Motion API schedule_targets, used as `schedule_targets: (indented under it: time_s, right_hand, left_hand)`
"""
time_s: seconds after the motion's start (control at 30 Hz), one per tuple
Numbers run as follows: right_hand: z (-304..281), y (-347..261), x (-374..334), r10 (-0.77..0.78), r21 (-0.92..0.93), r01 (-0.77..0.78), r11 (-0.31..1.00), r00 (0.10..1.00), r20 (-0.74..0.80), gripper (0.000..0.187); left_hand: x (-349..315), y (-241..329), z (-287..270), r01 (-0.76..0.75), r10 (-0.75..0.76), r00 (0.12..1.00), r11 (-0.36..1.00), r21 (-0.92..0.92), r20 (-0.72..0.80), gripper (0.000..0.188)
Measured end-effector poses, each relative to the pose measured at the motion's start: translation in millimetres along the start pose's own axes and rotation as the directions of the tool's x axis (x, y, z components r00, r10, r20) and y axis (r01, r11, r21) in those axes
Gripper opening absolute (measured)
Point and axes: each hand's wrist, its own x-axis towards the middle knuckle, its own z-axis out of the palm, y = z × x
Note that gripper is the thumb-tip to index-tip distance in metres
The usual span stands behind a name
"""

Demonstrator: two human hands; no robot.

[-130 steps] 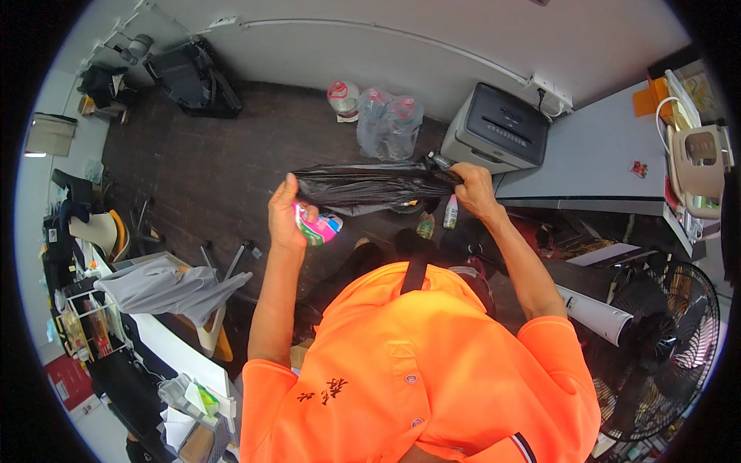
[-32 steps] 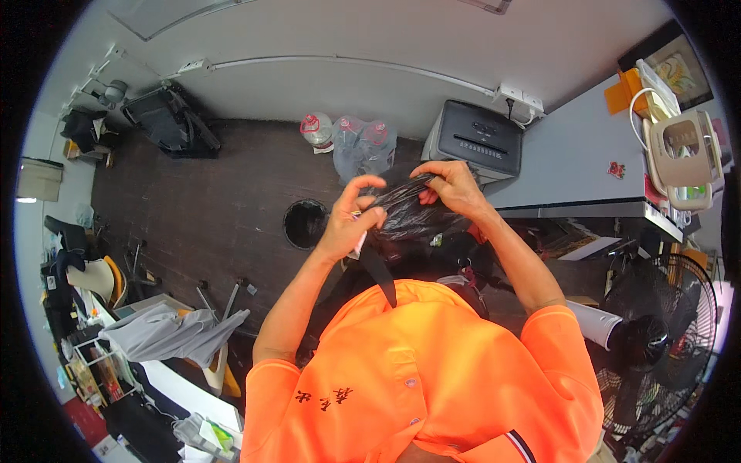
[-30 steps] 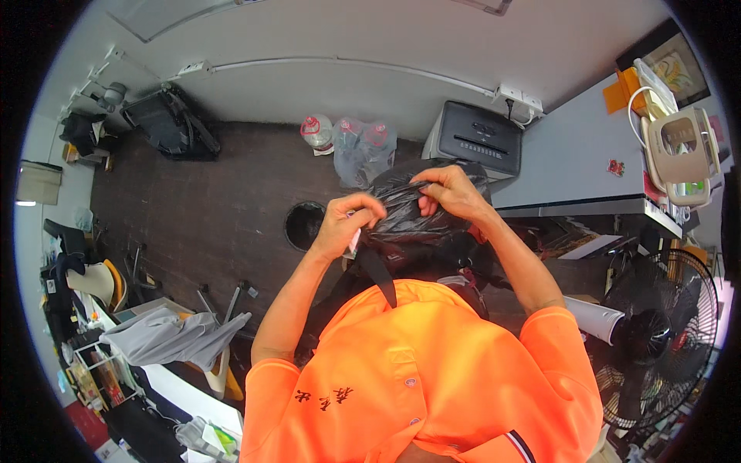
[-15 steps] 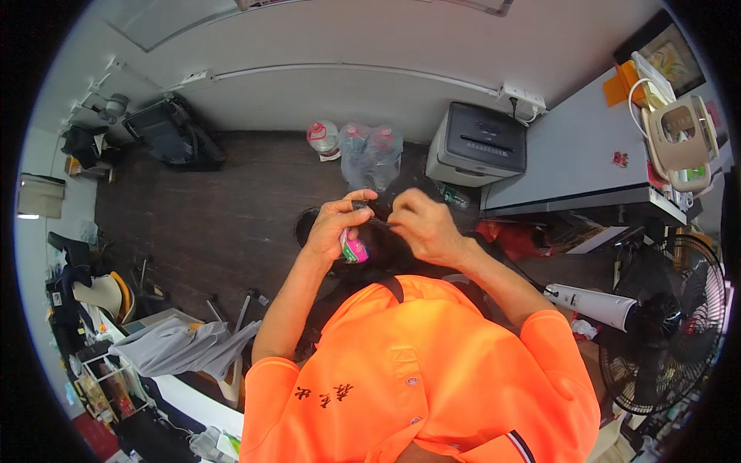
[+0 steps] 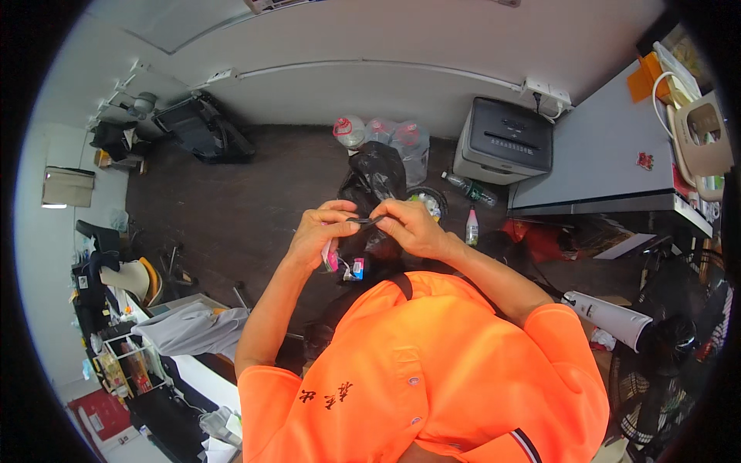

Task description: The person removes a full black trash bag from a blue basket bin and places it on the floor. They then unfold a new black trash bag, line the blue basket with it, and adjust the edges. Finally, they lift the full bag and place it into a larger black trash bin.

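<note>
A black plastic bag (image 5: pixel 376 171) hangs between and beyond my hands, its thin film bunched at the top. My left hand (image 5: pixel 322 231) is closed, pinching one end of the bag's gathered edge. A pink packet (image 5: pixel 331 255) shows under its palm; whether the fingers also grip it is hidden. With thumb and fingertips, my right hand (image 5: pixel 413 228) pinches the other end of that edge, close to the left fingertips. Below the left hand is a small blue and pink packet (image 5: pixel 356 268), by the dark film.
Beyond the right hand stands a bin (image 5: pixel 437 202) with litter inside. A green plastic bottle (image 5: pixel 471 189) lies near a small pink-capped bottle (image 5: pixel 472 227). Large water bottles (image 5: pixel 349 131) stand by the wall, left of a grey shredder (image 5: pixel 505 140). A black fan (image 5: pixel 664 339) is at right.
My hands have come closer together, now stretching the bag's edge between them. The black bag shows spread out beyond them, and the bin and small bottle have come into sight. The view has shifted.
</note>
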Motion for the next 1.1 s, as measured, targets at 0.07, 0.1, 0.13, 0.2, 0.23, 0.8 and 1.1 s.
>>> schedule_targets:
  time_s: [0.07,0.1,0.13,0.2,0.23,0.8,1.1]
  right_hand:
    - [6.1,-3.5,-1.3,-0.033,-0.066,0.031,0.997,0.999,-0.032,0.009]
    - [7.4,-6.7,-1.7,-0.049,-0.102,0.044,0.994,0.998,-0.047,0.008]
    - [6.7,-11.7,-2.5,-0.027,-0.095,0.021,0.995,0.998,-0.063,0.008]
    - [3.7,-12.8,-3.7,-0.05,-0.138,0.032,0.99,0.991,-0.127,0.008]
    - [2.6,-12.4,-4.2,-0.061,-0.162,0.035,0.986,0.985,-0.159,0.008]
    - [-30.4,-1.8,-2.9,0.579,0.632,-0.667,0.394,0.714,0.393,0.013]
    - [-11.6,-3.8,-11.5,0.201,0.094,-0.196,0.976,0.978,-0.053,0.019]
  left_hand:
    - [-0.4,-9.0,3.3,-0.097,0.107,0.987,0.991,0.093,-0.119,0.01]
    - [-1.2,-10.7,9.1,-0.176,0.205,0.967,0.967,0.184,-0.154,0.009]
    - [-2.2,-11.8,15.0,-0.247,0.302,0.936,0.928,0.278,-0.179,0.008]
    - [-5.0,-7.6,37.5,-0.394,0.618,0.769,0.66,0.64,-0.163,0.009]
    - [-8.5,-3.2,47.1,-0.461,0.71,0.694,0.562,0.687,-0.116,0.011]
    - [-3.1,-18.6,66.5,-0.512,0.523,0.848,0.851,0.117,-0.09,0.016]
    - [-3.7,-28.5,73.4,-0.341,0.323,0.9,0.94,-0.009,-0.293,0.005]
